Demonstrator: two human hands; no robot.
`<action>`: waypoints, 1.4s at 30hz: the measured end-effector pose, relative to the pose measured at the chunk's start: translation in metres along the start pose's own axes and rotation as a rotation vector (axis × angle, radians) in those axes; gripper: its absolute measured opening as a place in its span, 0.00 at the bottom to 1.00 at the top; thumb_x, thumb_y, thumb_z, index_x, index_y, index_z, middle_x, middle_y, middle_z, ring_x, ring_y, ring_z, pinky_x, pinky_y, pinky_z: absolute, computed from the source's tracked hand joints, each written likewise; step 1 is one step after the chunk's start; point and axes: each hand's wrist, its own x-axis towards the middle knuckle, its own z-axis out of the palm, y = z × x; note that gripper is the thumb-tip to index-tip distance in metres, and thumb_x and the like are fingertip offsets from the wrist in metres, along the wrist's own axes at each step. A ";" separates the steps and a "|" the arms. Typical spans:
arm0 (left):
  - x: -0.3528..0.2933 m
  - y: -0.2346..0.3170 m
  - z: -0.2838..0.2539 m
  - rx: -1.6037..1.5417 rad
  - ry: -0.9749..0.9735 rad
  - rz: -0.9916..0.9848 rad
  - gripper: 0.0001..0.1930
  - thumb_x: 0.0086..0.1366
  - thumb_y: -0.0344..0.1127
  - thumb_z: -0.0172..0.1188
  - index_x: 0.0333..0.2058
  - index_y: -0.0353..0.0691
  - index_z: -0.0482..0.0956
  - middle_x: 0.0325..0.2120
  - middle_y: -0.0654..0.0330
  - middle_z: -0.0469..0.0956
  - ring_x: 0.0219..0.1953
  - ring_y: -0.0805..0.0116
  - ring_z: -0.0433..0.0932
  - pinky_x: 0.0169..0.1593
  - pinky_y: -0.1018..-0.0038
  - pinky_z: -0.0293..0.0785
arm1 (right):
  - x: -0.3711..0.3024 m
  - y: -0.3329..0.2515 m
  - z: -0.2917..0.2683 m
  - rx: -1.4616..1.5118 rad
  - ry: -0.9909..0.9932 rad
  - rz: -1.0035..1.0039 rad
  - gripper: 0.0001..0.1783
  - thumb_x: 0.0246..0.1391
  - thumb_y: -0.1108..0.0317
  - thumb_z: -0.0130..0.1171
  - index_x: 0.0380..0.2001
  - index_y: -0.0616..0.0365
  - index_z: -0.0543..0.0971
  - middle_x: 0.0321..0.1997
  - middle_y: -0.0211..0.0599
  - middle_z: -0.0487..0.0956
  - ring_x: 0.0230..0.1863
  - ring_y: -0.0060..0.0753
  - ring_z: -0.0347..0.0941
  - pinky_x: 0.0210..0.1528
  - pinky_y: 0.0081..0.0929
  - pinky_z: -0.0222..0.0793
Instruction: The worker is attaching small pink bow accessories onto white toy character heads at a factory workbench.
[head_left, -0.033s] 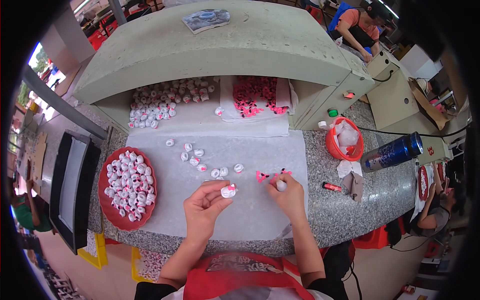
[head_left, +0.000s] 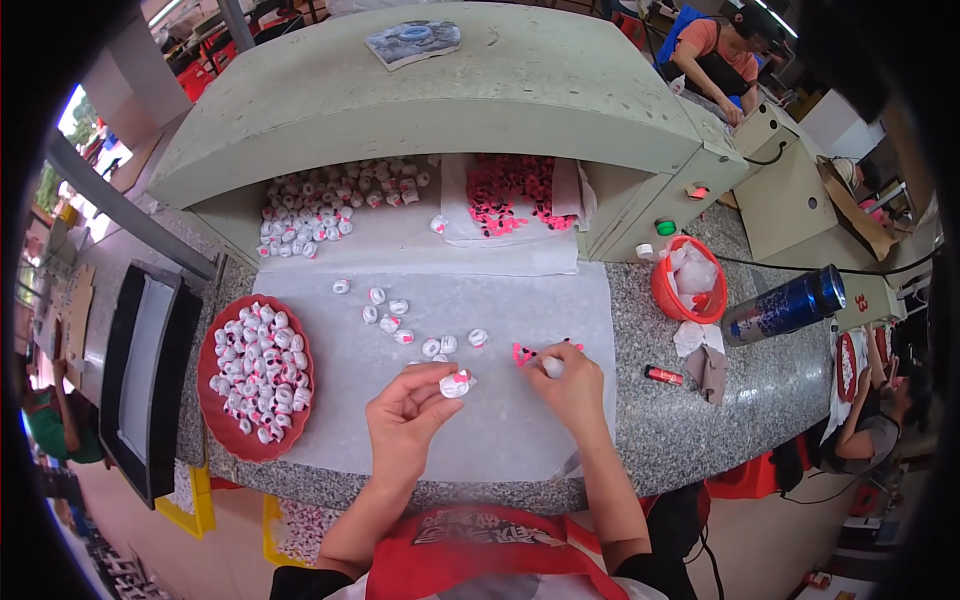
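In front of me my left hand (head_left: 405,415) pinches a small white figurine (head_left: 457,384) with a pink patch, between thumb and fingertips. Just to its right, my right hand (head_left: 575,395) is closed around a whitish rounded thing (head_left: 553,367); what kind it is I cannot tell. Beside the right fingertips lie small pink and black pieces (head_left: 523,353), partly covered by that hand. Several similar white figurines (head_left: 389,322) lie scattered on the white paper sheet (head_left: 350,420) beyond my left hand.
At left stand a red scalloped tray (head_left: 208,400) full of figurines and a black bin (head_left: 125,370). Beyond is a grey-green hooded box (head_left: 420,115) with more figurines and pink pieces. A red basket (head_left: 663,300), blue bottle (head_left: 785,305) and red tube (head_left: 663,375) are at right.
My right hand has shifted slightly left, away from the pink pieces, and the whitish thing in it with it. My left hand has tilted the figurine a little.
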 end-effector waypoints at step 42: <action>-0.013 0.013 0.001 0.111 -0.199 0.065 0.18 0.48 0.12 0.54 0.40 0.30 0.72 0.42 0.49 0.67 0.45 0.62 0.70 0.47 0.73 0.72 | -0.040 -0.081 -0.004 0.611 -0.221 -0.059 0.09 0.39 0.78 0.63 0.27 0.62 0.76 0.26 0.31 0.75 0.28 0.17 0.69 0.31 0.14 0.65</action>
